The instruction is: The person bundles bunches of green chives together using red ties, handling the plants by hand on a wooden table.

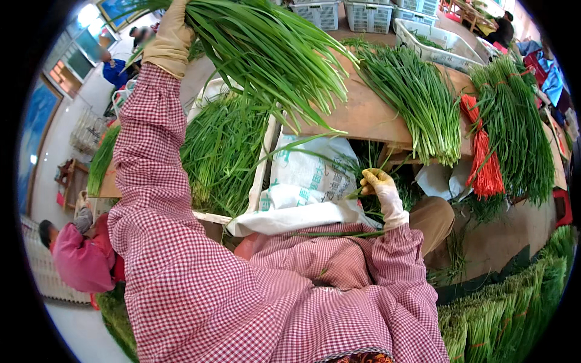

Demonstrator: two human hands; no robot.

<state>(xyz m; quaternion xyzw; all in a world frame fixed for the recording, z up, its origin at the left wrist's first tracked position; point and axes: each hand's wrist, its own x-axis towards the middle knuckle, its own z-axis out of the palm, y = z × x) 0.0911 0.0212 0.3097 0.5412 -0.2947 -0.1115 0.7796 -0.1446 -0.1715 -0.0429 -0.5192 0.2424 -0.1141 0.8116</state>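
Left hand (170, 39) grips big bunch of greens (266, 54), raised near worktop (370, 115). Right hand (385, 192) pinches thin stalks (353, 195).

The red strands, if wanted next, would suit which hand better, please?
Probably the right hand: it is nearer the red strands and seems to pinch only thin leaves; the left hand grips a large bunch.

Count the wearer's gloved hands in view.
2: left hand, raised, holding a bunch of green stalks; right hand, lower, beside the white sack. The left is partly hidden.
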